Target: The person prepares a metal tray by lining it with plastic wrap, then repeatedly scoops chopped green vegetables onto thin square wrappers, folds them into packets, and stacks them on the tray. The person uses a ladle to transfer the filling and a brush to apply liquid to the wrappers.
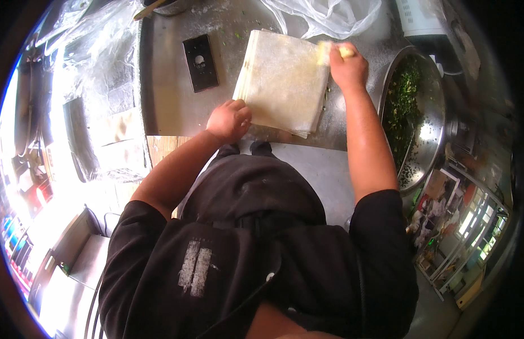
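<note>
A stack of thin, pale, floury dough sheets [284, 79], roughly square, lies on the metal table [168, 90] in front of me. My left hand [230, 121] is closed at the near left corner of the stack, its fingers curled against the edge. At the far right corner, my right hand [349, 66] grips a small pale yellow brush-like thing [325, 53]. Its broad end lies over the top sheet, and a rounded yellow end shows past my fingers. The fist hides its middle, so its exact kind is unclear.
To the right stands a large oval metal bowl [430, 135] with chopped greens [405, 90]. A flat black box [200, 63] lies left of the stack. Beyond it sits a crumpled clear plastic bag [335, 17]. Plastic sheeting [98, 73] covers the left side. A white appliance [418, 20] stands far right.
</note>
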`<state>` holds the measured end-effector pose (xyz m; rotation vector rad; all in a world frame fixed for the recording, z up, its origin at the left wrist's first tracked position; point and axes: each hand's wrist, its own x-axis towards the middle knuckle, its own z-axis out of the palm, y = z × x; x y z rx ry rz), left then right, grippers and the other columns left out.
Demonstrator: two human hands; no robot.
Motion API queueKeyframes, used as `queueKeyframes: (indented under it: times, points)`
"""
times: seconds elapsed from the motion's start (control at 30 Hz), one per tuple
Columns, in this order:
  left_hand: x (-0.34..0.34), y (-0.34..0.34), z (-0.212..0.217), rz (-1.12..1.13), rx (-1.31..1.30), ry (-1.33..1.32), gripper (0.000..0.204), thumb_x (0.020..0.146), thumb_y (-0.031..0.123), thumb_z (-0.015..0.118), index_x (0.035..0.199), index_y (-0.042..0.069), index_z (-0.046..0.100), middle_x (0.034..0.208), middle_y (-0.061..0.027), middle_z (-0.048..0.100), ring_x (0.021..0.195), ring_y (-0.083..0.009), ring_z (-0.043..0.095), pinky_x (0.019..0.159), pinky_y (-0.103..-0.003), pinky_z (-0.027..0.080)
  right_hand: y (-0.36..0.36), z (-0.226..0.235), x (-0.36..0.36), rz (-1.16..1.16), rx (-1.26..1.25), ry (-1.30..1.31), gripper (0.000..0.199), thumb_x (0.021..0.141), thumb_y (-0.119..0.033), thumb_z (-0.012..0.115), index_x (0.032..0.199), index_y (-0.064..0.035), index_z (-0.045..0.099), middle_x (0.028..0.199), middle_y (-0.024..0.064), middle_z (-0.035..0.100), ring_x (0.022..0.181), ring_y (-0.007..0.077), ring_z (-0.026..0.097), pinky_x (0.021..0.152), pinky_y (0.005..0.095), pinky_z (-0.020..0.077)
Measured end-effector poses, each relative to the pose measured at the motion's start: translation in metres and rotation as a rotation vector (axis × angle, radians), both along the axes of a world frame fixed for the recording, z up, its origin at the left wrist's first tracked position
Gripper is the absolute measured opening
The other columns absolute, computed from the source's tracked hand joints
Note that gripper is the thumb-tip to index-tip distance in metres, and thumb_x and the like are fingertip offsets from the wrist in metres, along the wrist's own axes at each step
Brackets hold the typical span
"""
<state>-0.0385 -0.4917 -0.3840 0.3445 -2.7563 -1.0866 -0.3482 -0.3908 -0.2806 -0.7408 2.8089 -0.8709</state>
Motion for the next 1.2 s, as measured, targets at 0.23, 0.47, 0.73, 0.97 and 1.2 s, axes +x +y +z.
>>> queueKeyframes:
  times: [0.23, 0.47, 0.73, 0.97, 1.2]
  points:
    - [-0.002, -0.001, 0.002, 0.003, 0.003, -0.024, 0.015, 0.074, 0.016, 0.072, 0.085, 0.015, 0.062, 0.094, -0.0062, 0.062, 0.092, -0.0335, 0.062, 0.078, -0.047, 0.053, -0.051, 0.022, 0.008, 0.128, 0.144, -0.301, 0.035, 0.095, -0.035, 0.070, 0.109, -0.0039, 0.074, 0.091, 0.0102, 0.077, 0.083, 0.0204, 0.074, 0.075, 0.0362, 0.0581]
    - [-0.004, -0.001, 0.002, 0.018, 0.004, -0.038, 0.015, 0.073, 0.016, 0.072, 0.085, 0.015, 0.062, 0.093, -0.0060, 0.062, 0.093, -0.0330, 0.062, 0.080, -0.047, 0.053, -0.013, -0.016, -0.028, 0.316, -0.215, -0.605, 0.030, 0.090, -0.036, 0.074, 0.106, -0.0105, 0.073, 0.087, 0.0077, 0.076, 0.081, 0.0191, 0.073, 0.073, 0.0390, 0.0577]
    - [-0.007, -0.002, 0.005, 0.008, 0.001, -0.031, 0.014, 0.074, 0.013, 0.071, 0.084, 0.013, 0.061, 0.091, -0.0078, 0.062, 0.089, -0.0347, 0.063, 0.074, -0.048, 0.054, 0.030, 0.000, -0.034, 0.080, -0.028, -0.342, 0.029, 0.089, -0.036, 0.071, 0.102, -0.0106, 0.074, 0.094, 0.0114, 0.077, 0.082, 0.0244, 0.073, 0.075, 0.0391, 0.0565]
    - [-0.008, -0.001, 0.003, 0.007, -0.026, -0.001, 0.016, 0.074, 0.013, 0.074, 0.083, 0.013, 0.061, 0.088, -0.0092, 0.062, 0.087, -0.0355, 0.064, 0.071, -0.048, 0.054, 0.077, -0.011, -0.013, 0.113, 0.017, -0.281, 0.029, 0.090, -0.034, 0.072, 0.107, -0.0106, 0.073, 0.096, 0.0126, 0.076, 0.090, 0.0241, 0.073, 0.077, 0.0374, 0.0565]
    - [-0.014, -0.009, 0.018, 0.010, 0.140, -0.221, 0.016, 0.080, 0.017, 0.075, 0.085, 0.011, 0.062, 0.093, -0.0119, 0.066, 0.088, -0.0360, 0.066, 0.074, -0.045, 0.054, 0.100, 0.001, 0.031, 0.183, -0.193, -0.216, 0.018, 0.094, -0.026, 0.070, 0.103, -0.0103, 0.072, 0.096, 0.0142, 0.076, 0.089, 0.0243, 0.073, 0.075, 0.0398, 0.0570]
